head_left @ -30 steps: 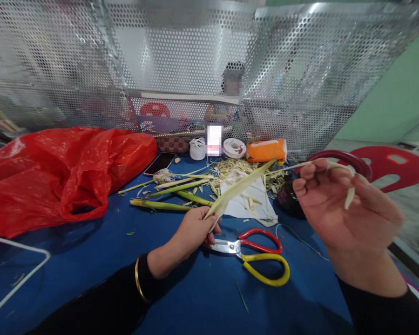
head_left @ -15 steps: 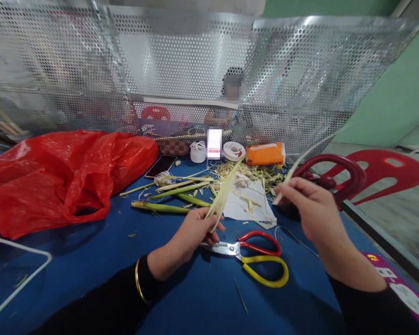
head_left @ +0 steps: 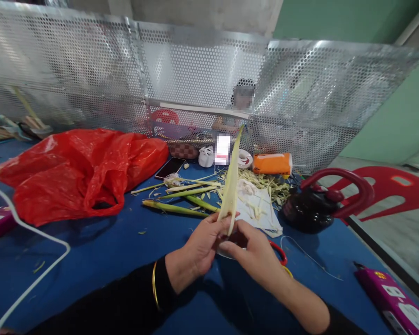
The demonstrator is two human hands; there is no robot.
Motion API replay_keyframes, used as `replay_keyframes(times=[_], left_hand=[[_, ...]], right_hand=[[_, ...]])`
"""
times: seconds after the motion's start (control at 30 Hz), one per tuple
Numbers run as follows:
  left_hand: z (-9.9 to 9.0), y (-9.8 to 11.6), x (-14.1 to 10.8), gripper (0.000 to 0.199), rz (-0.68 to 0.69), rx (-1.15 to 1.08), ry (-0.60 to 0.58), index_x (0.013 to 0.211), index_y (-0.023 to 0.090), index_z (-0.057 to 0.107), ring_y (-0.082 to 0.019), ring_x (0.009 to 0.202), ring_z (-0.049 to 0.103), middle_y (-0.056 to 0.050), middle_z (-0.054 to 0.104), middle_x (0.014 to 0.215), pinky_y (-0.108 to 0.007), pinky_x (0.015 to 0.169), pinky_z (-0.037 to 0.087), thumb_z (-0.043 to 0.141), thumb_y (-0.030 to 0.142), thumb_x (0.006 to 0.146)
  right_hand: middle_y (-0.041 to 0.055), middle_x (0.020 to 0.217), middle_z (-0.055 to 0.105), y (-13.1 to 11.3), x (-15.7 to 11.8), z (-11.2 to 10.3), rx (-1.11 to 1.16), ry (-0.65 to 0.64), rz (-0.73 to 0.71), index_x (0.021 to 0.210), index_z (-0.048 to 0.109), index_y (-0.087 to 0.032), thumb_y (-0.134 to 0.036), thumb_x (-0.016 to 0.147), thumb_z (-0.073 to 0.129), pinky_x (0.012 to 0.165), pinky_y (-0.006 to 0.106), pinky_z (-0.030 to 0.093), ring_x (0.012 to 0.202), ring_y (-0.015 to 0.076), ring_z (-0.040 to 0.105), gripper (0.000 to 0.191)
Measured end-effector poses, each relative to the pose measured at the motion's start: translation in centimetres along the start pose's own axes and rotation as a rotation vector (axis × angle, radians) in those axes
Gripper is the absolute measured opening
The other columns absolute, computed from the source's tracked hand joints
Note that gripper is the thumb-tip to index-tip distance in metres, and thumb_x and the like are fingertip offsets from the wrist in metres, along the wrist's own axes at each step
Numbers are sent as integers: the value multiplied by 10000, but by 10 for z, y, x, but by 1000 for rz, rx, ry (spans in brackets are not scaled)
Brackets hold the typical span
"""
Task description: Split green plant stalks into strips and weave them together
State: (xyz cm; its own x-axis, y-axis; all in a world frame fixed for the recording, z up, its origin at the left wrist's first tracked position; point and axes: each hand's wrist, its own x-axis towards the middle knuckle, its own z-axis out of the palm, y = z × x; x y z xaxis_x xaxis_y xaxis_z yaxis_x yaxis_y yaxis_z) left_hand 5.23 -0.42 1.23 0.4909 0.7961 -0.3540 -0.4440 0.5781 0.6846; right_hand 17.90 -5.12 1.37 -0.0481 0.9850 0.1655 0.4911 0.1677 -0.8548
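Note:
My left hand point(head_left: 204, 242) pinches the base of a long pale green leaf point(head_left: 231, 186), which points up and away. Close against it on the right, my right hand point(head_left: 256, 251) has its fingers curved at the leaf's lower end; whether it grips the leaf is hard to see. Scissors point(head_left: 278, 253) with red and yellow handles lie on the table under my hands, mostly hidden. Green stalks point(head_left: 174, 208) lie beyond my left hand. A white paper point(head_left: 265, 218) with pale scraps is behind my right hand.
A red plastic bag point(head_left: 66, 177) is at left, a white cable point(head_left: 38, 279) before it. A dark kettle point(head_left: 309, 209) stands right. At the back are a phone point(head_left: 171, 168), an orange packet point(head_left: 272, 164) and a perforated metal screen point(head_left: 202, 70), a person behind it.
My right hand has come left from near the kettle to the leaf's base, and the pale strip it held is no longer distinct. The leaf stands more upright. The view has shifted.

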Motion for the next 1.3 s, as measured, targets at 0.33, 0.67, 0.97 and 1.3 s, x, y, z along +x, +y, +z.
replay_keyframes(times=[0.33,0.67,0.97,1.3], left_hand=[[1,6,-12,349,407,895,77,587,156,669,-140,554,524,-17,608,556,-256,552,375,649,459,758],[-5,25,-14,195,950,1556,62,977,224,714,-263,965,609,-84,719,994,-341,855,395,624,265,809],[-5,36,-2,198,271,984,29,676,161,606,-90,411,510,0,642,637,-203,431,328,573,314,796],[-11,40,5,141,162,684,68,744,134,655,-64,445,519,-23,683,717,-176,421,351,635,273,748]], right_hand=[[-5,587,633,16,13,-33,85,218,174,765,587,-211,-369,880,489,537,259,483,576,178,613,219],[-8,586,573,14,7,-31,-433,149,-82,642,441,-226,-321,924,405,562,253,370,576,160,542,299],[48,879,668,1,-13,-73,-648,-251,-80,922,594,-220,-283,800,608,667,300,440,775,221,612,137],[123,1067,628,37,-36,-51,-761,-321,-184,1327,490,-192,17,552,465,794,404,524,946,281,617,803]])
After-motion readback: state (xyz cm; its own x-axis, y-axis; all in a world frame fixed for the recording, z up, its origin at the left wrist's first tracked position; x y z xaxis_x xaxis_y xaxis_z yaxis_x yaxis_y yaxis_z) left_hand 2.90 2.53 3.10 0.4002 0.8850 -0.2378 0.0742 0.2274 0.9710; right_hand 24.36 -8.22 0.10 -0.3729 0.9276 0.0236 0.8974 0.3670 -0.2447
